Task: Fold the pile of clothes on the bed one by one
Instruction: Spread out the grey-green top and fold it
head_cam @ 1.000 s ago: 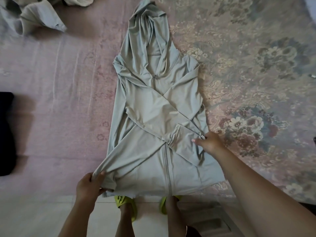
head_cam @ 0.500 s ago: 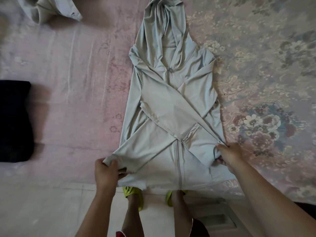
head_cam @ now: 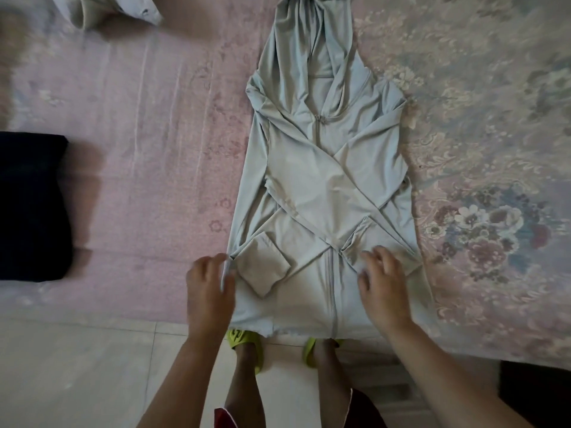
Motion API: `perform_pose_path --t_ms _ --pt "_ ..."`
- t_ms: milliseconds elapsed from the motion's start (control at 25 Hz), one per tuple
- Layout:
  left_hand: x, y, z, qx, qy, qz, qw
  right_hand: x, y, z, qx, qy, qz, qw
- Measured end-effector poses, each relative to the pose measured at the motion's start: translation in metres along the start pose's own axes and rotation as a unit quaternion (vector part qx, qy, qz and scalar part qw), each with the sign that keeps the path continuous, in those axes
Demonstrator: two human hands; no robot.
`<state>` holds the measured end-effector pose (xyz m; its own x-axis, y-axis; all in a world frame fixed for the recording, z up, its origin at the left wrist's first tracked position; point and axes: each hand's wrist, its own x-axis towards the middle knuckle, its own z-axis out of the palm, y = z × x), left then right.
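Left hand (head_cam: 210,291): at the near left edge of the zip-up hooded jacket (head_cam: 327,186), fingers curled round a narrow strip of its side seam, beside a sleeve cuff (head_cam: 262,268) doubled back on the body.

Right hand (head_cam: 383,288): fingers spread and nearly straight, low over the lower right front, gripping nothing; whether the fingertips touch the cloth cannot be told.

Hands, relation: well apart, one to each side of the front zipper (head_cam: 331,291), both at the hem end.

Jacket, position: pale grey-green, flat and front up on the bed (head_cam: 148,156). Both sleeves are crossed over the chest. The hem lies at the bed's near edge, just above the person's green slippers (head_cam: 244,338); the hood (head_cam: 312,38) points away.

Long axis: runs straight away from the person, hem nearest, hood farthest. Neither hand is clearly nearer the hem; each commands its own side. In judgement, the coming fold turns on this: hem carried up the axis toward the hood.

Other items: dark folded garment (head_cam: 31,208) at the left of the bed; crumpled pale garment (head_cam: 108,10) at the far left, partly out of frame; floral bedspread (head_cam: 494,118) on the right.
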<state>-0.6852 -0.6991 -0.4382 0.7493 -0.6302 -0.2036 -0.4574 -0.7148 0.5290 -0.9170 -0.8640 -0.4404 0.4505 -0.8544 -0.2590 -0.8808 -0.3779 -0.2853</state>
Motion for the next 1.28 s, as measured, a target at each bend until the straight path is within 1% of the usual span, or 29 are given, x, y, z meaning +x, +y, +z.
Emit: perform_pose_path --t_ms 40,80,120,160,200,280,320,400,440,520,640,760,840,1000,1160,1240,1280 --pt "-0.003 -0.007 0.016 0.085 -0.03 0.133 0.987 -0.001 -0.009 0.007 -0.031 -0.036 -0.056 0.997" --pt "-0.006 -0.01 0.029 0.157 -0.082 0.242 0.954 -0.002 -0.016 0.011 -0.07 -0.098 -0.098 0.988" --pt "-0.007 -0.016 0.04 0.213 -0.122 0.312 0.918 0.0 -0.019 0.018 -0.098 -0.158 -0.118 0.976" --pt "-0.008 -0.016 0.046 0.251 -0.151 0.336 0.895 0.002 -0.017 0.024 -0.11 -0.208 -0.114 0.965" --pt "-0.008 -0.015 0.048 0.267 -0.158 0.342 0.887 0.004 -0.016 0.025 -0.109 -0.236 -0.099 0.96" --pt "-0.002 0.003 0.04 0.256 -0.139 0.335 0.896 0.009 -0.017 0.021 -0.072 -0.179 -0.119 0.974" --pt "0.004 0.017 0.034 0.229 -0.131 0.339 0.903 0.016 -0.019 0.017 -0.063 -0.16 -0.122 0.978" --pt "0.034 0.046 0.033 0.183 -0.101 0.364 0.908 0.053 -0.022 0.004 -0.064 -0.169 -0.124 0.976" --pt "0.058 0.058 0.038 0.178 -0.092 0.371 0.907 0.075 -0.024 -0.002 -0.068 -0.15 -0.13 0.978" --pt "0.113 0.085 0.052 0.174 -0.082 0.363 0.911 0.128 -0.032 -0.017 -0.08 -0.073 -0.128 0.986" --pt "0.188 0.121 0.081 0.2 -0.086 0.319 0.922 0.207 -0.041 -0.039 -0.077 -0.06 -0.102 0.99" --pt "0.227 0.137 0.114 0.208 -0.045 0.254 0.944 0.28 -0.055 -0.054 -0.086 -0.054 -0.101 0.99" --pt "0.231 0.136 0.128 0.207 -0.041 0.231 0.95 0.329 -0.065 -0.06 -0.072 -0.055 -0.113 0.989" --pt "0.228 0.134 0.135 0.19 0.006 0.242 0.952 0.42 -0.089 -0.072 0.009 -0.036 -0.117 0.992" --pt "0.235 0.137 0.136 0.181 0.01 0.246 0.952 0.514 -0.115 -0.089 0.07 0.001 -0.101 0.992" --pt "0.238 0.138 0.137 0.189 0.008 0.241 0.952 0.556 -0.127 -0.094 0.079 -0.011 -0.096 0.992" --pt "0.24 0.138 0.137 0.193 0.003 0.239 0.951 0.573 -0.131 -0.093 0.058 -0.029 -0.101 0.993"
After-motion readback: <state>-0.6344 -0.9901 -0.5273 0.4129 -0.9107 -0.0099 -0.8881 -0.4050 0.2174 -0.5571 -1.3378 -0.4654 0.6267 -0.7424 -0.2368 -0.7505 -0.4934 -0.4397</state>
